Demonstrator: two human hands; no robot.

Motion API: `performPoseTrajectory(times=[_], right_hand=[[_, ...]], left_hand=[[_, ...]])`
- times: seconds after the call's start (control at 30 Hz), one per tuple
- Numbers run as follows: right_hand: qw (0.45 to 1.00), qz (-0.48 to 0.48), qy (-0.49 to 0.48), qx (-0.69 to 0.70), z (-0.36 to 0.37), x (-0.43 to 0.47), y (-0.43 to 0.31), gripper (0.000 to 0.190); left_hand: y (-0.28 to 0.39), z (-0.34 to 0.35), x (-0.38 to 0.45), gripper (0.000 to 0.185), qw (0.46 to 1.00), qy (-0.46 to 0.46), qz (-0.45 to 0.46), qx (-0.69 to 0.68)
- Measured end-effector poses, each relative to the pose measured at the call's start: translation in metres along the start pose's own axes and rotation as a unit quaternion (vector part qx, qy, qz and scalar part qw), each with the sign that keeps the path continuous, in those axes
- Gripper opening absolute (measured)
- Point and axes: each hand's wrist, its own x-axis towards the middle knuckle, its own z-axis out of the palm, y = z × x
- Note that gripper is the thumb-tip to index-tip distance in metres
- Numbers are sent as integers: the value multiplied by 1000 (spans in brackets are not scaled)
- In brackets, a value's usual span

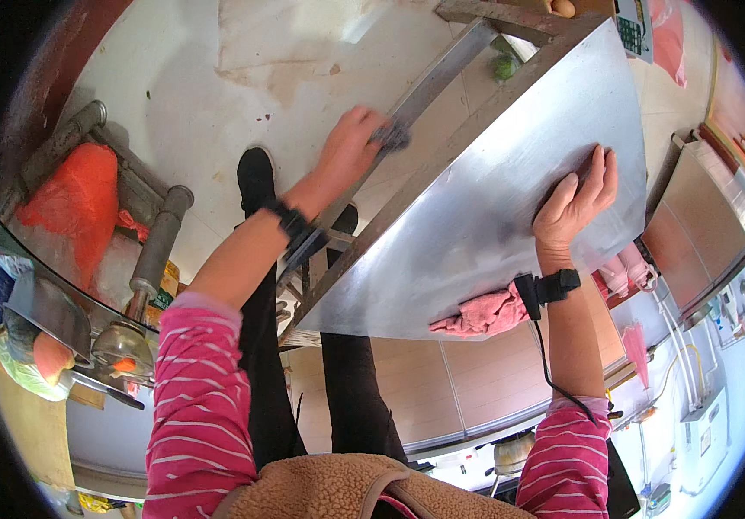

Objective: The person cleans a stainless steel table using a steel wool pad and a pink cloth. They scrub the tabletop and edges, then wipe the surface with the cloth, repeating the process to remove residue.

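My left hand (354, 139) is closed around a dark scrubbing pad (393, 137), blurred and pressed against a metal side rail (440, 71) of a steel-topped table. The palm side of my right hand (574, 194) meets the shiny steel tabletop (437, 233), and its fingers hold nothing. A crumpled pink cloth (483, 314) lies on the steel near my right wrist. Black straps circle both wrists, the right one trailing a cable.
A rack with grey rollers (161, 240) holds a red plastic bag (77, 194) at left. Below it are a metal bowl (48, 318), a glass pot (122, 350) and a knife (109, 389). Cabinets (489, 383) line the near side; a carton with an egg (562, 8) sits at the far end.
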Motion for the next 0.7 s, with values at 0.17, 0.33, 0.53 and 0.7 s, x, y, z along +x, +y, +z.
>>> performPoseTrajectory(times=[0.17, 0.33, 0.53, 0.7], right_hand=[[1000, 3, -17, 11, -2, 2, -1, 50], [999, 9, -24, 20, -3, 1, 2, 51], [999, 15, -29, 20, -3, 2, 4, 52], [999, 24, -35, 25, -4, 4, 2, 52]], left_hand=[[39, 35, 156, 31, 991, 115, 58, 40], [48, 26, 150, 28, 995, 87, 12, 50], [59, 11, 72, 34, 993, -5, -49, 106], [64, 16, 110, 30, 988, -27, -73, 134]])
